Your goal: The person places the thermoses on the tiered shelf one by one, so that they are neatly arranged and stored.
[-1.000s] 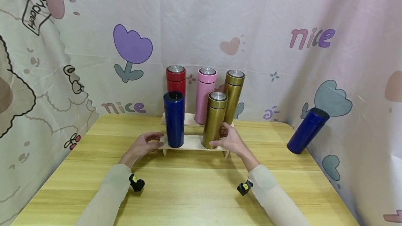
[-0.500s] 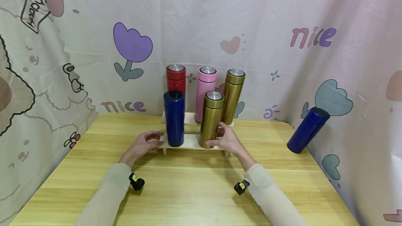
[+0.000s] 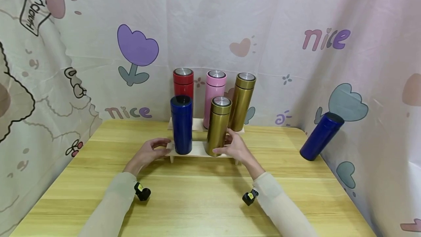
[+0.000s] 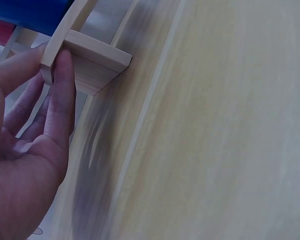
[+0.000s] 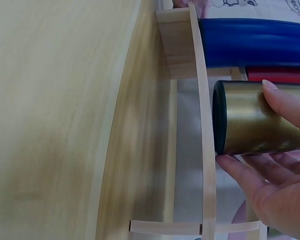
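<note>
A two-tier wooden rack carries several thermos bottles. My left hand pinches the left end of its lower board between thumb and fingers, seen close in the left wrist view on the rack. On that lower tier, a blue thermos stands upright at the left. To its right is a gold thermos, gripped low down by my right hand. The right wrist view has the thumb on one side of this gold thermos and the fingers on the other; its base is at the board.
Along the upper tier stand a red thermos, a pink thermos and a second gold thermos. Another blue thermos is near the table's right edge. A patterned cloth hangs behind the wooden table.
My right hand has shifted the front gold thermos leftward along the lower tier, closer to the blue one. The left hand keeps its place on the rack's end.
</note>
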`<state>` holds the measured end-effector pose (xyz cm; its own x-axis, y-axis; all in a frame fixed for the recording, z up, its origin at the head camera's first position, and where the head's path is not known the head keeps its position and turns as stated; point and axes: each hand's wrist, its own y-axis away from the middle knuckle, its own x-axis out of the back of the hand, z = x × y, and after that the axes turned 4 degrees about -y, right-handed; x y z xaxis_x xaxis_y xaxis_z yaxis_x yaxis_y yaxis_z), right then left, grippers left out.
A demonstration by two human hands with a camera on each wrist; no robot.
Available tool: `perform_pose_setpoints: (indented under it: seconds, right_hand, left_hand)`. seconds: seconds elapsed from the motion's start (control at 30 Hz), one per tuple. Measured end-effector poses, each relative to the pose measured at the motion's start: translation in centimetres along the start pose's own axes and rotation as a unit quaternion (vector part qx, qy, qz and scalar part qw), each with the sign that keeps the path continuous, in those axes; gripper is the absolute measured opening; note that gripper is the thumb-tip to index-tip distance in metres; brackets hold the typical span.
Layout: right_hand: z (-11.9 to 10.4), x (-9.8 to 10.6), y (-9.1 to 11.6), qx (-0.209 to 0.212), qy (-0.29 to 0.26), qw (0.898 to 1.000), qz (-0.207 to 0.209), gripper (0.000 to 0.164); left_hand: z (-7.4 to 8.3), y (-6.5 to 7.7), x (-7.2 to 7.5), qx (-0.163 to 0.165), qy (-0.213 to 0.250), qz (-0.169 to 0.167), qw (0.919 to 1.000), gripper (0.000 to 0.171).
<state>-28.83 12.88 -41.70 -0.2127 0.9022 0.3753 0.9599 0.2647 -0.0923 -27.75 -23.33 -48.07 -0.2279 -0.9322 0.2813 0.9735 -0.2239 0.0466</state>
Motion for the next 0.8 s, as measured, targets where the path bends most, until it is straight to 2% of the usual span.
perform_pose_setpoints:
  seconds: [0.23, 0.47, 0.8]
  right_hand:
    - [-0.1, -0.4, 0.0, 0.009, -0.025, 1.0, -0.01, 0.089]
    - [-0.3, -0.6, -0.1, 0.011, -0.004, 1.0, 0.0, 0.08]
    - [-0.2, -1.1, -0.1, 0.014, -0.008, 1.0, 0.009, 0.075]
  left_hand:
    - [0.0, 0.1, 0.0, -0.007, 0.004, -0.002, 1.0, 0.057]
    - [0.0, 0.1, 0.0, -0.009, 0.007, -0.002, 0.9999, 0.057]
    - [-0.1, 0.0, 0.0, -0.01, 0.01, -0.005, 0.9999, 0.058]
